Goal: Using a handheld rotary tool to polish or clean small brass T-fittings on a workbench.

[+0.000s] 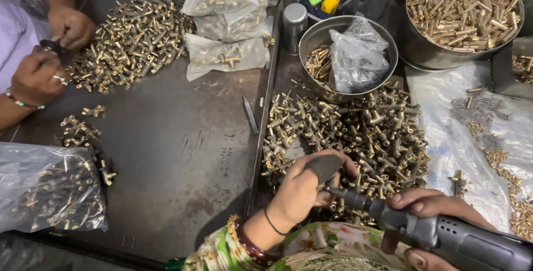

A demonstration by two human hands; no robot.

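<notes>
The right hand (427, 215) wraps its fingers closed around a grey rotary tool (444, 235), whose tip points at the left hand (305, 185). The left hand's fingers, one capped in a dark cover, pinch a small part that cannot be made out. Beyond lies a heap of brass fittings (355, 129); farther back stands a steel bowl (311, 40).

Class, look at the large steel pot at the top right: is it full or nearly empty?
Full: the steel pot is heaped to its rim with brass pieces.
</notes>
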